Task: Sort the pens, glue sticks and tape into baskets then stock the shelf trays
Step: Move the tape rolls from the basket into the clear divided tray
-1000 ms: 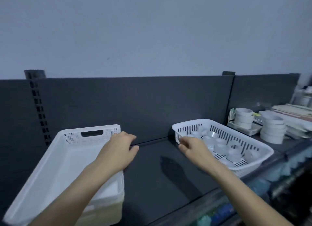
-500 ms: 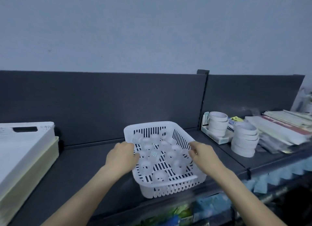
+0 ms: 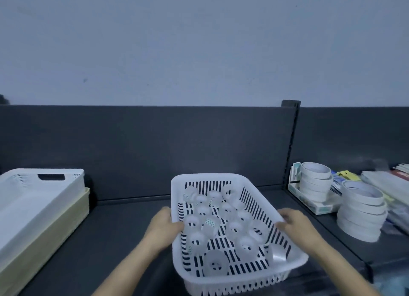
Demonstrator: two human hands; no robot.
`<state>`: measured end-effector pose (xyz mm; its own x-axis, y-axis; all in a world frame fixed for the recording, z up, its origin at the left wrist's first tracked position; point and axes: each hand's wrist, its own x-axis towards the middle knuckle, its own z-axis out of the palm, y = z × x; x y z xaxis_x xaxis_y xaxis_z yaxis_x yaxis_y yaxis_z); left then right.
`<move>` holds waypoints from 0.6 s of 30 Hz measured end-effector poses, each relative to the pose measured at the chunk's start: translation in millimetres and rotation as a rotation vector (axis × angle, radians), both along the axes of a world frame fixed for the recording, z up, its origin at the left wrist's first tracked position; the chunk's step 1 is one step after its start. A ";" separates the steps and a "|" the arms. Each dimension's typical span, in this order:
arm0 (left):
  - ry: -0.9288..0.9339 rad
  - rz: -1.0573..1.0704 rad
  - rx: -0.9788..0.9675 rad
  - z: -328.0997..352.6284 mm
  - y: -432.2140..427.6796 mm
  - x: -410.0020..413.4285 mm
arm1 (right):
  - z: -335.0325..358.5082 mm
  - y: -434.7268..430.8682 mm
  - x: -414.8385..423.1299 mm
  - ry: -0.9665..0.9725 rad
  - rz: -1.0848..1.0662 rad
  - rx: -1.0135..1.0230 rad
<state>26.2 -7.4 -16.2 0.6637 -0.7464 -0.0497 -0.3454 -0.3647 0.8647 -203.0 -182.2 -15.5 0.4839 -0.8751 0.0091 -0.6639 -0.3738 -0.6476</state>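
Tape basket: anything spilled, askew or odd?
Nothing spilled. The basket is askew to the shelf, gripped at its side rims by left hand and right hand; the tape rolls inside lie jumbled, all within its walls.

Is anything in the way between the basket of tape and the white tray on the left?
Nothing visible. The left hand and right hand grip the basket's sides, and only dark shelf lies between it and the tray.

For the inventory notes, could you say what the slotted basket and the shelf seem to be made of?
The basket looks like white moulded plastic: slotted walls, slight sheen. The shelf is probably painted metal: dark, matte, with a slotted upright.
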 end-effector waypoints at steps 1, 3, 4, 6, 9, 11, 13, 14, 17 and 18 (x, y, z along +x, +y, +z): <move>-0.004 0.044 -0.014 1.0 2.6 -2.0 | -0.8 -0.2 -0.5 -0.027 0.009 0.015; -0.033 0.127 -0.045 5.6 9.4 -4.9 | -0.3 1.2 -1.8 -0.080 0.036 0.033; -0.066 0.164 -0.057 9.8 14.8 -7.6 | 1.5 2.9 -2.5 -0.116 0.058 0.034; -0.137 0.226 -0.057 20.6 29.8 -15.1 | 8.1 8.5 -3.7 -0.193 0.111 0.021; -0.191 0.323 -0.080 36.5 60.5 -31.8 | 22.3 22.4 -5.4 -0.296 0.194 0.016; -0.234 0.396 -0.090 46.0 86.6 -45.5 | 32.5 35.3 -4.8 -0.324 0.255 0.043; -0.257 0.474 -0.097 53.5 114.9 -60.1 | 43.2 50.8 -2.1 -0.325 0.333 0.074; -0.253 0.517 -0.104 57.4 130.2 -67.3 | 48.4 59.4 0.5 -0.326 0.376 0.086; -0.224 0.659 -0.142 65.3 179.4 -85.3 | 63.5 88.4 14.3 -0.339 0.530 0.101; -0.226 0.712 -0.140 66.2 198.0 -89.2 | 67.7 100.5 20.6 -0.343 0.583 0.109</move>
<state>-63.0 190.6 50.0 0.9703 -0.1229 0.2082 -0.2415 -0.4575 0.8558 -182.3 -81.7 52.2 0.8620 -0.4767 0.1727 -0.1243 -0.5289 -0.8396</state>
